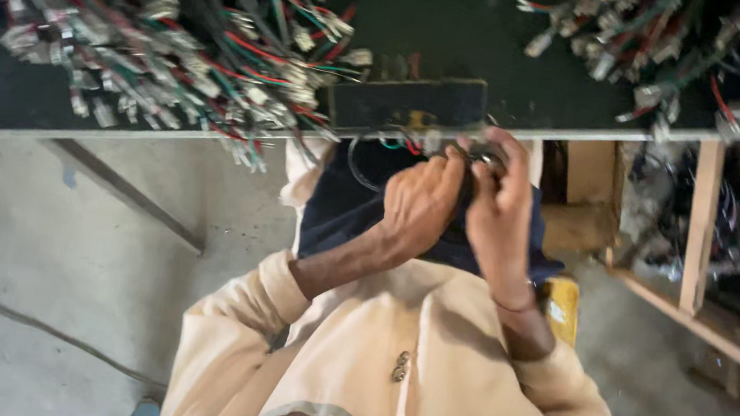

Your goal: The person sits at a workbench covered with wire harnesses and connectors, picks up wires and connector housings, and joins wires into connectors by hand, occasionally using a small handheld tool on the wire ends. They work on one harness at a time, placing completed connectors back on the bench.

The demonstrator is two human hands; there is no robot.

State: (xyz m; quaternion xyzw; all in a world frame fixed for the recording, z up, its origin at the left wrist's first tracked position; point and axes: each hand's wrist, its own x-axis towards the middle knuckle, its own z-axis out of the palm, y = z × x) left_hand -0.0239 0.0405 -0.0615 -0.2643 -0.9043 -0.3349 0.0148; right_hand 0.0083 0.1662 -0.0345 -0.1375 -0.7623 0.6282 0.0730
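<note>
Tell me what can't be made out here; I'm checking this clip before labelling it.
Head view:
- Small metal part at the fingertips: hidden by left hand and right hand.
- Wire bundles: motion-blurred, cut off by the top edge.
- Yellow object: mostly behind the right forearm.

Grey concrete floor [73,236] is filling the left side, daylight lying flat on it, a thin dark cable [30,323] trailing across. A dark-topped workbench [6,87] with a pale front edge is running across the top, its metal leg [126,191] slanting down. At right, a bare wooden frame [701,230] is standing under the bench, with clutter sitting blurred behind it.
</note>
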